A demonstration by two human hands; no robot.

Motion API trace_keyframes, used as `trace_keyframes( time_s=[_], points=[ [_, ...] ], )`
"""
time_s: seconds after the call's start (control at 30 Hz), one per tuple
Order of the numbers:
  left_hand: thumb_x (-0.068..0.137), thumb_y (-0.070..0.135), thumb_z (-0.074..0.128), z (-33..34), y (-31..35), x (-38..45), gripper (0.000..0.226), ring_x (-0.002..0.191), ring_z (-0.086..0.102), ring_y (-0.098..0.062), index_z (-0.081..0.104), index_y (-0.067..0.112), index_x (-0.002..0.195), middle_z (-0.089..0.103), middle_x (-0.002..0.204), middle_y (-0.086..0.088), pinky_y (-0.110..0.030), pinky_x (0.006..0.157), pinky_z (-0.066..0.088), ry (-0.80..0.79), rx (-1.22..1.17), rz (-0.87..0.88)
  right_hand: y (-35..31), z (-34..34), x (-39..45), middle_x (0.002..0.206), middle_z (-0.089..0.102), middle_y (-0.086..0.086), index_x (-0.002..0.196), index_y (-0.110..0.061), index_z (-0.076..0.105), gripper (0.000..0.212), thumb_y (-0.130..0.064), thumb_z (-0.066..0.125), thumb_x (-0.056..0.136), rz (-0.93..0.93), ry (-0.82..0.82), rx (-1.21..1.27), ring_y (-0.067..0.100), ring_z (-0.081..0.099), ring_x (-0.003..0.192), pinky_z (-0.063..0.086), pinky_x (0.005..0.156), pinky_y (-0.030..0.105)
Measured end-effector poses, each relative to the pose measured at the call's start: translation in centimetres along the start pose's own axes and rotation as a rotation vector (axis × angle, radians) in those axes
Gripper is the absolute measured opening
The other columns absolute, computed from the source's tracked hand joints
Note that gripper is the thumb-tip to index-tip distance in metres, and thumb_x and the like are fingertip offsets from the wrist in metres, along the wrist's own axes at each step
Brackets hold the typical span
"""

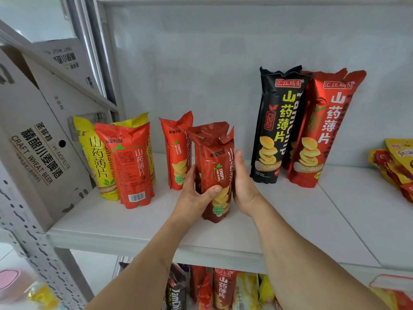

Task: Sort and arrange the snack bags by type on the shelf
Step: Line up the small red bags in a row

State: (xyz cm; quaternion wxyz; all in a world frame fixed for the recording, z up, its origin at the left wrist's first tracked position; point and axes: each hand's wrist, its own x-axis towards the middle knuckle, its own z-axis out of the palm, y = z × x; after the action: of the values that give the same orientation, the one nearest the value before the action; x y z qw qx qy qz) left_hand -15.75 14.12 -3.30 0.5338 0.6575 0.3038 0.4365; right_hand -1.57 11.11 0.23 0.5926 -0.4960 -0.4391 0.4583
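L hand point(196, 193) grips the front dark-red yam bag point(215, 175), thumb curled across its face; R hand point(242, 184) is flat and straight-fingered vs the bag's right side. Bag stands upright mid-shelf point(290, 220), w/ a 2nd dark-red bag point(201, 135) touching just behind. Orange bag point(177, 151) sits just left, black bag point(274, 126) and tall red bag point(317, 135) to the right. Best approach, I'd say: keep base flat on shelf, square both dark-red bags together, label fwd, don't squeeze hard since the chips prob crush, then let go slowly so it won't tip.
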Motion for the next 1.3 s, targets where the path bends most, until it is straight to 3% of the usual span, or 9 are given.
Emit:
trace_keyframes(
  time_s=[0.1,0.23,0.33,0.43,0.6,0.73,1.0,1.2,1.3],
  points=[
    [0.046,0.075,0.082,-0.2,-0.2,0.8,0.102,0.12,0.058,0.0,0.033,0.055,0.133,0.054,0.133,0.019,-0.024,0.092,0.054,-0.016,-0.023,0.0,0.6,0.1,-0.8,0.117,0.072,-0.004,0.129,-0.032,0.06,0.074,-0.08,0.029,0.081,-0.04,0.003,-0.057,0.011,0.069,0.108,0.057,0.088,0.03],
    [0.036,0.076,0.083,0.3,0.3,1.3,0.111,0.101,0.062,0.014,0.034,0.052,0.133,0.055,0.115,0.034,-0.013,0.076,0.054,-0.062,-0.07,-0.027,1.3,-0.1,-0.9,0.129,0.065,-0.007,0.141,-0.035,0.046,0.094,-0.092,0.048,0.066,-0.108,0.04,-0.162,0.01,0.064,0.115,0.053,0.098,0.036],
    [0.039,0.068,0.089,-0.1,-0.2,1.7,0.122,0.111,0.062,0.003,0.028,0.045,0.143,0.058,0.117,0.033,-0.021,0.087,0.055,-0.141,-0.043,-0.068,1.0,-0.8,-1.0,0.129,0.064,-0.011,0.143,-0.036,0.042,0.088,-0.082,0.058,0.069,-0.107,0.049,-0.21,0.002,0.065,0.11,0.053,0.097,0.032],
    [0.05,0.051,0.093,-0.6,-0.6,2.2,0.12,0.123,0.057,-0.011,0.024,0.04,0.148,0.054,0.128,0.022,-0.037,0.103,0.05,-0.206,0.038,-0.112,0.4,-1.2,-1.2,0.127,0.063,-0.014,0.144,-0.035,0.04,0.085,-0.075,0.063,0.073,-0.098,0.044,-0.24,0.0,0.065,0.106,0.053,0.084,0.02],
    [0.052,0.054,0.092,-1.2,-1.4,3.5,0.119,0.127,0.055,-0.014,0.028,0.037,0.151,0.052,0.141,0.01,-0.031,0.094,0.053,-0.242,0.058,-0.15,0.2,-1.4,-1.0,0.132,0.06,-0.01,0.146,-0.034,0.039,0.086,-0.069,0.066,0.073,-0.099,0.078,-0.268,0.002,0.061,0.112,0.049,0.082,0.018],
    [0.054,0.05,0.093,-0.9,-1.8,4.8,0.118,0.122,0.06,-0.015,0.028,0.034,0.152,0.059,0.136,0.009,-0.031,0.092,0.054,-0.281,0.023,-0.204,0.9,-1.9,-0.3,0.137,0.057,-0.008,0.147,-0.037,0.036,0.096,-0.075,0.071,0.066,-0.087,0.137,-0.289,0.009,0.059,0.119,0.052,0.091,0.026],
    [0.068,0.042,0.085,0.7,-2.3,7.8,0.1,0.114,0.063,-0.014,0.031,0.033,0.152,0.066,0.126,0.008,-0.028,0.085,0.053,-0.315,0.015,-0.236,1.3,-2.7,1.6,0.125,0.064,-0.009,0.134,-0.038,0.048,0.06,-0.06,0.068,0.082,-0.12,0.226,-0.249,0.008,0.065,0.108,0.055,0.086,0.027],
    [0.068,0.043,0.086,1.4,-3.0,10.9,0.096,0.111,0.065,-0.016,0.035,0.034,0.148,0.068,0.122,0.009,-0.031,0.087,0.055,-0.276,0.011,-0.23,1.8,-3.5,4.7,0.124,0.063,-0.01,0.136,-0.036,0.046,0.073,-0.071,0.068,0.075,-0.138,0.276,-0.239,0.012,0.064,0.111,0.055,0.096,0.037],
    [0.071,0.043,0.083,1.8,-3.2,12.3,0.092,0.112,0.064,-0.014,0.034,0.035,0.148,0.065,0.124,0.009,-0.026,0.084,0.053,-0.268,0.015,-0.231,2.4,-3.8,6.3,0.123,0.061,-0.01,0.122,-0.048,0.049,0.049,-0.065,0.068,0.08,-0.16,0.304,-0.219,0.009,0.063,0.11,0.055,0.092,0.033]
  ],
)
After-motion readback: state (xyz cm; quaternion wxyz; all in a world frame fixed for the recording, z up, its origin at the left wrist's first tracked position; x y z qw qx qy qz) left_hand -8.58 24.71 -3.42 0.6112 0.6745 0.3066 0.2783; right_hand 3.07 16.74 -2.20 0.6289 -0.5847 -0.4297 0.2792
